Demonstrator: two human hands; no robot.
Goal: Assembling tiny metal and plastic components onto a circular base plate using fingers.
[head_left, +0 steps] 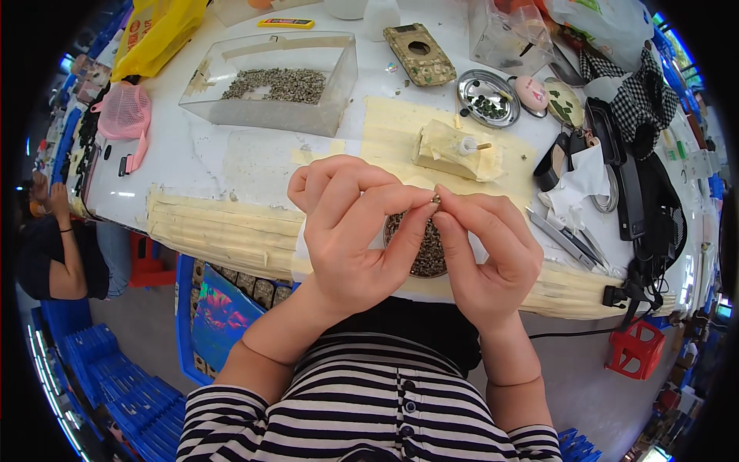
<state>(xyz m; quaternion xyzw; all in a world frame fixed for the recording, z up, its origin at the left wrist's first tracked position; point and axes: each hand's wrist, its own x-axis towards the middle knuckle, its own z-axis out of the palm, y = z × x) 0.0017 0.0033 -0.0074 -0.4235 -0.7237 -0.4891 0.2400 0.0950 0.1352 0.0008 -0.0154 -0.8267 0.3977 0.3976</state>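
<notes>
A tiny greenish-brown part (436,199) is pinched between the fingertips of both hands, too small to name. My left hand (358,219) grips it with thumb and forefinger, the other fingers curled. From the other side my right hand (493,246) pinches it the same way. Below the fingertips sits a round dish (428,275) filled with many small brown-grey pieces, partly hidden by my hands. Just beyond lies a tape-covered block (439,150) bearing a small white pot (467,145) with a thin stick in it.
A clear bin (339,115) of similar small pieces stands far left. A camouflage model hull (419,54) and a metal dish (514,115) with dark green bits lie far right. Tweezers (562,239) rest at right. Another person (65,254) sits at left.
</notes>
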